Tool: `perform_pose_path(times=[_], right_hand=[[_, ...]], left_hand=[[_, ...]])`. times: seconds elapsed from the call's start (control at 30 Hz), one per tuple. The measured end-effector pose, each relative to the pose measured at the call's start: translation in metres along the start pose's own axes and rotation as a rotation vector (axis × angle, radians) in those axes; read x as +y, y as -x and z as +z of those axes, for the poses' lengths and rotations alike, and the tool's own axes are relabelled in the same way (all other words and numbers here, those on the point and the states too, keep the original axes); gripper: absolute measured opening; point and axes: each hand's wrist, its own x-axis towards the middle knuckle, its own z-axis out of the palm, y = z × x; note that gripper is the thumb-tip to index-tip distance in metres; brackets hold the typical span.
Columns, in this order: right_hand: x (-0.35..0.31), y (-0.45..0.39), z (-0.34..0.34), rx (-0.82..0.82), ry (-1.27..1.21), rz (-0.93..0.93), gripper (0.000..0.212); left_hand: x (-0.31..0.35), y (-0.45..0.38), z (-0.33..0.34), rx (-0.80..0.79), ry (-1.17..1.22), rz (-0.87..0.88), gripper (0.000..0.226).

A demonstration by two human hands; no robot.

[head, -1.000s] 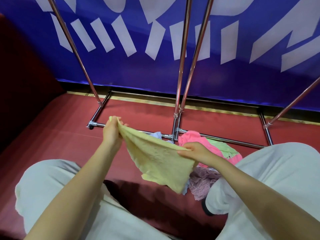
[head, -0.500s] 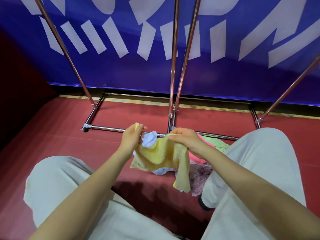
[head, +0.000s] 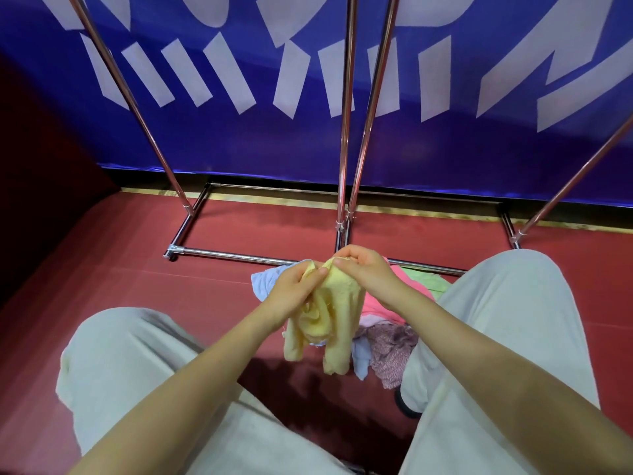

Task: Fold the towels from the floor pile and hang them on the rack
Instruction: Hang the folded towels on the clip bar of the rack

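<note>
I have both hands up in front of me, close together, almost touching at the fingertips. My left hand (head: 297,286) has its fingers curled and pinches the top edge of the yellow towel (head: 330,323); my right hand (head: 363,269) does the same just beside it, thumb and fingers closed on the same gathered edge. The towel hangs down from the two grips in loose, bunched folds, its lower ends dangling free above the red floor (head: 171,286) between my knees.

Directly under and behind my hands lies the floor pile (head: 394,323): a pale blue towel (head: 265,284) peeks out to the left of my left hand, a pink towel (head: 407,286) sits under my right wrist, a green towel (head: 428,281) lies beyond it, and a mauve patterned cloth (head: 394,351) rests below my right forearm, against my right trouser leg.

Past my hands stands the rack (head: 346,149), its metal uprights rising and its base bars on the floor just beyond the pile, in front of a blue banner (head: 239,149) with white shapes
</note>
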Motion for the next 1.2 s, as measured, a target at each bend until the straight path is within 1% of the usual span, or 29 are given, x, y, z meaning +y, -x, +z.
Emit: perform_pose_path(times=[0.03, 0.17, 0.3, 0.43, 0.57, 0.67, 0.77, 0.8, 0.83, 0.9, 0.93, 1.03, 1.1, 1.17, 1.2], right_hand=[[0.001, 0.0, 0.001, -0.005, 0.032, -0.006, 0.008], [0.002, 0.0, 0.001, -0.013, 0.108, -0.025, 0.011], [0.008, -0.002, -0.003, -0.063, 0.16, -0.018, 0.009], [0.016, -0.002, -0.004, -0.144, 0.227, -0.016, 0.02], [0.023, -0.002, -0.011, -0.144, 0.245, 0.024, 0.027], [0.025, 0.0, -0.016, -0.096, 0.172, 0.055, 0.017], [0.03, 0.002, -0.021, -0.068, 0.121, 0.085, 0.005], [0.033, 0.002, -0.022, -0.076, 0.149, 0.099, 0.003], [0.038, 0.002, -0.023, -0.085, 0.193, 0.119, 0.003], [0.044, 0.003, -0.024, -0.098, 0.301, 0.158, 0.009], [0.046, 0.003, -0.024, -0.103, 0.357, 0.17, 0.01], [0.048, 0.005, -0.026, -0.11, 0.45, 0.195, 0.009], [0.047, 0.004, -0.028, -0.102, 0.473, 0.207, 0.015], [0.044, 0.004, -0.03, -0.095, 0.449, 0.209, 0.019], [0.041, 0.005, -0.031, -0.092, 0.426, 0.207, 0.017]], left_hand=[[0.0, -0.001, 0.0, 0.003, -0.001, 0.004, 0.015], [-0.004, -0.004, 0.0, 0.085, -0.052, 0.02, 0.029], [-0.003, -0.008, -0.005, 0.144, -0.063, 0.046, 0.024], [-0.001, -0.011, -0.011, 0.201, -0.044, 0.071, 0.02], [-0.006, -0.017, -0.027, 0.318, -0.01, 0.027, 0.022], [-0.016, -0.022, -0.044, 0.391, -0.027, -0.003, 0.029], [-0.028, -0.022, -0.057, 0.394, -0.099, -0.002, 0.026], [-0.031, -0.021, -0.059, 0.388, -0.122, -0.006, 0.024], [-0.034, -0.02, -0.06, 0.383, -0.14, -0.017, 0.027], [-0.037, -0.017, -0.062, 0.383, -0.176, -0.028, 0.043], [-0.038, -0.015, -0.063, 0.388, -0.182, -0.03, 0.046], [-0.037, -0.014, -0.069, 0.438, -0.161, -0.042, 0.047], [-0.035, -0.014, -0.073, 0.493, -0.139, -0.056, 0.046], [-0.034, -0.014, -0.076, 0.546, -0.116, -0.058, 0.036], [-0.034, -0.015, -0.078, 0.574, -0.108, -0.063, 0.031]])
